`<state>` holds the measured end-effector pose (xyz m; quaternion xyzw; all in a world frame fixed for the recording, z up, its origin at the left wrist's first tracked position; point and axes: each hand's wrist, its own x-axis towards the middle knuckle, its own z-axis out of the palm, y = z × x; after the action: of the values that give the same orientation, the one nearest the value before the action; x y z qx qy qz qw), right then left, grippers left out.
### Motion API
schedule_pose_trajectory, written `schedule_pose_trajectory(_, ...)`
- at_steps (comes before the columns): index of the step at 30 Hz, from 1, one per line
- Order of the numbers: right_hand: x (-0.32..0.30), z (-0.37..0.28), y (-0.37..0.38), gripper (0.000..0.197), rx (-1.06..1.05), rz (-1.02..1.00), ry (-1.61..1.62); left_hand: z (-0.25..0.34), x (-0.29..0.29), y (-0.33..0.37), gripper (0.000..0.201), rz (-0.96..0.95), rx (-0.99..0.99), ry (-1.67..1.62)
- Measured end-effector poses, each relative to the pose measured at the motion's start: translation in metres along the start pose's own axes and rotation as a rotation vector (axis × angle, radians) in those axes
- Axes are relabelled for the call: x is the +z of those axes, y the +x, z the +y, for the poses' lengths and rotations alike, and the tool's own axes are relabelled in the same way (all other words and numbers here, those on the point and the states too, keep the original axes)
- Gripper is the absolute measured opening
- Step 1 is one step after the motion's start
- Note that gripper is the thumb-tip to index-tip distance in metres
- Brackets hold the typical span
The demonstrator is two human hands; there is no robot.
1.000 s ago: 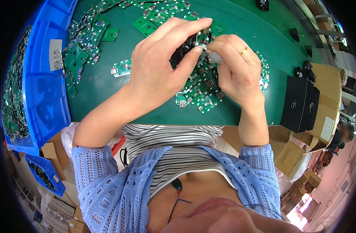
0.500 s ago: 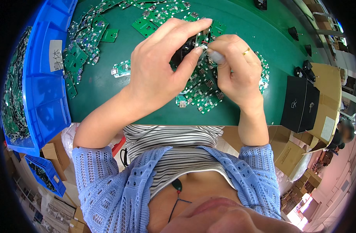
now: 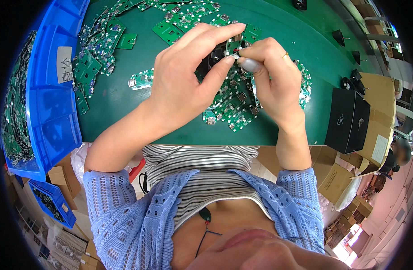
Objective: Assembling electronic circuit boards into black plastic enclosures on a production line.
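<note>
My left hand (image 3: 181, 78) is closed, its thumb and fingers gripping a small green circuit board (image 3: 234, 44) above the mat. A black part (image 3: 217, 55) shows beneath its fingers; I cannot tell whether it belongs to the board. My right hand (image 3: 278, 81) pinches at a tiny white piece (image 3: 236, 56) at the board's edge, close to the left thumb tip. Its fingertips hide most of what they grip. Below both hands lies a heap of small green circuit boards (image 3: 235, 108). One loose board (image 3: 142, 79) rests beside my left wrist.
More green boards (image 3: 109, 40) spread over the green table mat (image 3: 121, 112) at far left and back. A blue bin (image 3: 53, 108) of boards stands at the left edge. On the right are a black box (image 3: 348, 121), an open carton (image 3: 382, 108) and small black parts (image 3: 357, 81).
My right hand has shifted slightly, its fingers bent a little differently at the board's edge. The left hand stays nearly still, holding the board.
</note>
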<state>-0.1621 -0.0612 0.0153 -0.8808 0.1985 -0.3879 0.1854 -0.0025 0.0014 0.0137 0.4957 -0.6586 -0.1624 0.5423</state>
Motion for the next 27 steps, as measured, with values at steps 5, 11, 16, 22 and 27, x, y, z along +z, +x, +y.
schedule_pose_trajectory(5, 0.000, -0.002, -0.002, 0.018, 0.259, -0.044, 0.231, -0.002, 0.000, 0.000, 0.036, -0.046, -0.011, -0.028)
schedule_pose_trajectory(11, -0.001, 0.004, 0.000, 0.014, 0.296, -0.144, 0.265, -0.003, -0.001, -0.002, 0.037, -0.125, -0.008, 0.048)
schedule_pose_trajectory(16, 0.009, -0.004, 0.003, 0.030, 0.381, 0.179, 0.360, -0.007, 0.008, -0.001, 0.036, 0.062, -0.221, -0.308)
schedule_pose_trajectory(22, 0.000, -0.015, 0.005, 0.032, 0.627, 0.177, 0.683, -0.009, 0.002, -0.003, 0.039, -0.093, -0.403, -0.537)
schedule_pose_trajectory(27, -0.002, -0.011, 0.003, 0.022, 0.525, 0.339, 0.830, -0.010, -0.011, 0.011, 0.040, -0.254, -0.661, -0.870)
